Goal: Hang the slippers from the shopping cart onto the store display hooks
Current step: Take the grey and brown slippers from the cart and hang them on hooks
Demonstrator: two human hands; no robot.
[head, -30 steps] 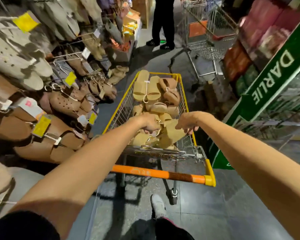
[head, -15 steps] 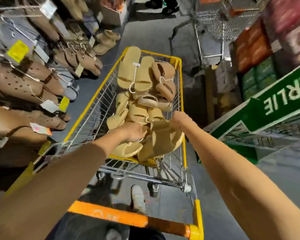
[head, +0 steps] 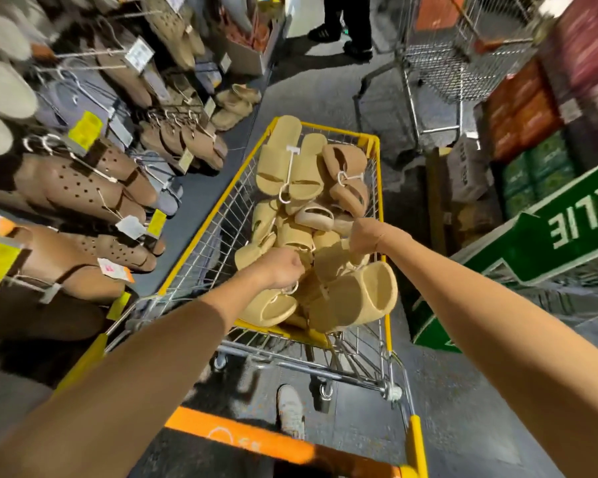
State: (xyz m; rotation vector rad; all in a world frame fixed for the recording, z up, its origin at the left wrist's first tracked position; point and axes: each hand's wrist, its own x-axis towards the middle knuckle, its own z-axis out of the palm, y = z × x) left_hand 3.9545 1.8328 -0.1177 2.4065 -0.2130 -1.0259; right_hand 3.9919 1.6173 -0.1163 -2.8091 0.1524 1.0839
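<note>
Your left hand (head: pixel 283 269) grips a white plastic hanger loop (head: pixel 288 289). Your right hand (head: pixel 363 236) clutches tan foam slippers (head: pixel 356 298); its fingers are hidden underneath.

Both hands (head: pixel 363 236) grip slippers (head: pixel 356 298) over cart (head: pixel 382 188).

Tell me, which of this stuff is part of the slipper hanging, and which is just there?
Job: left hand, right hand, yellow slippers, yellow shopping cart, display hooks.
Just there: grey cart, green sign, stacked boxes, bystander's shoes.
</note>
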